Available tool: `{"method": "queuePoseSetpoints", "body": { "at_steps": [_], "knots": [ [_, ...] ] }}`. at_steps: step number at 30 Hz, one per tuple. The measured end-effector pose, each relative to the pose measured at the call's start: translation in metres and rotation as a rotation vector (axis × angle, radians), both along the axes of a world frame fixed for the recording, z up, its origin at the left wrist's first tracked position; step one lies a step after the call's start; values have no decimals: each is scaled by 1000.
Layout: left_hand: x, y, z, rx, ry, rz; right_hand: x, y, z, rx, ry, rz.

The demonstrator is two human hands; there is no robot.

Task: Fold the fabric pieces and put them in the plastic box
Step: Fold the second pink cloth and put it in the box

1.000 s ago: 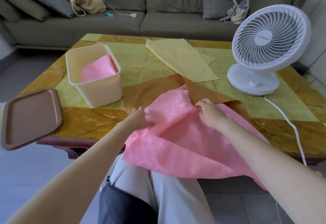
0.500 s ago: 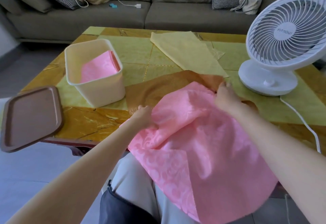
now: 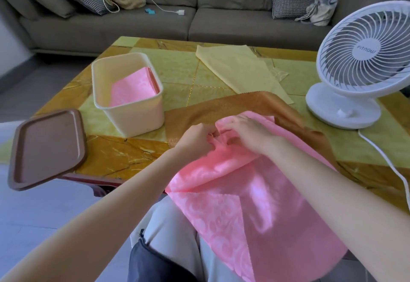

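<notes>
A large pink fabric piece point(image 3: 255, 197) drapes from the table's front edge over my lap. My left hand point(image 3: 195, 140) and my right hand point(image 3: 248, 133) meet at its top edge, both pinching the cloth close together. Under it lies a brown fabric piece point(image 3: 221, 107), spread on the table. A yellow fabric piece point(image 3: 239, 68) lies flat further back. The cream plastic box point(image 3: 131, 113) stands at the left with a folded pink piece point(image 3: 133, 88) inside it.
The box's brown lid point(image 3: 46, 146) lies at the table's left corner, overhanging the edge. A white desk fan point(image 3: 363, 64) stands at the right, its cord point(image 3: 386, 161) trailing off the table. A grey sofa point(image 3: 155, 19) with cushions is behind.
My right hand has come back left from the far corner of the pink fabric to meet my left hand, drawing the top edge together. More fabric hangs over my lap.
</notes>
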State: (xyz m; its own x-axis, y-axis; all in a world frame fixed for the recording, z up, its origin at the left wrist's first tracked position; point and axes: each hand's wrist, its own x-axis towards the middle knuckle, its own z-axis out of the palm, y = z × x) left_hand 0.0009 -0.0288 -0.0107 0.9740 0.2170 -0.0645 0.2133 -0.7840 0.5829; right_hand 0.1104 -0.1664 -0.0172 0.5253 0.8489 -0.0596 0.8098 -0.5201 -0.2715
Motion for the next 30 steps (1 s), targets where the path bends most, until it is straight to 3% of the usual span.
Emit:
{"method": "queuePoseSetpoints", "body": {
  "at_steps": [8, 11, 16, 20, 24, 27, 30],
  "knots": [
    [-13, 17, 20, 112, -22, -45, -3, 15, 16, -178, -95, 53],
    [-15, 33, 24, 160, -30, 50, 3, 18, 28, -257, -191, -113],
    [-6, 60, 37, 153, -149, 254, 23, 32, 49, -57, -392, -378],
    [20, 67, 48, 140, -391, 414, 36, 46, 60, 131, -493, -459],
    [37, 55, 34, 24, -169, 252, 47, 37, 53, 99, -336, -431],
    [36, 40, 13, 115, 18, 155, 37, 24, 33, -88, -238, -408],
    [29, 22, -8, 165, 71, 55, 16, 9, 10, -62, -113, -418]
  ]
}}
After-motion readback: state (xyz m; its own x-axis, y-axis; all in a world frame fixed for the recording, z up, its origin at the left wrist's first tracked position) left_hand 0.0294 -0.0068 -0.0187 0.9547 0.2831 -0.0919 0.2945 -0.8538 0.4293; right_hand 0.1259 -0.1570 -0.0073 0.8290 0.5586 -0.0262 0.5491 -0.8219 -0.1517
